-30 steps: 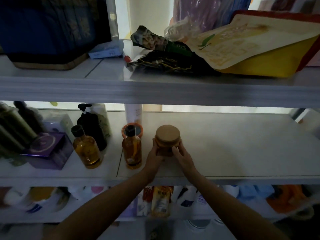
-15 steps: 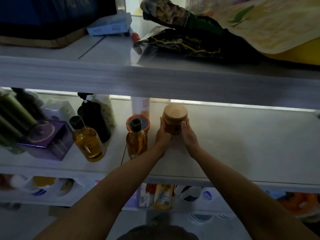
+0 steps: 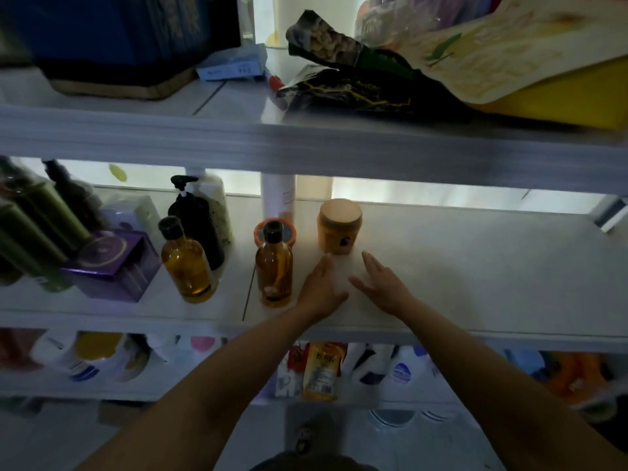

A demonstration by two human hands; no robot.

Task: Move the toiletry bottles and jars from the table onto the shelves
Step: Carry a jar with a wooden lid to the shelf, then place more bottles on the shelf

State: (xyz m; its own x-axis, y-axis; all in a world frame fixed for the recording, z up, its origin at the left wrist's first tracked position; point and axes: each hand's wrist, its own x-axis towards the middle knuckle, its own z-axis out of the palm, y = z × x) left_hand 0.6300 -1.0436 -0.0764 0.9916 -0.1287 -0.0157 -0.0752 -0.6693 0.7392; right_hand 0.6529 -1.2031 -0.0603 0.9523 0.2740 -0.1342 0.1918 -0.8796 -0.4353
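One jar, wood-lidded, stands upright on the middle shelf. It is just right of an orange-rimmed tin, and an amber bottle stands in front of that tin.

Hands: left hand and right hand sit low over the shelf just in front of the jar. Neither appears to touch it. The fingers are straight and loosely spread, holding nothing.

Judgement: placement of this jar is done.

Further left on the same shelf are a second amber bottle, a dark pump bottle, a purple box and green bottles. Several toiletries are therefore already shelved.

The bench is not in view, so how many bottles or jars are left cannot be told. The likely next step is a return to the bench for another item, if any remain.
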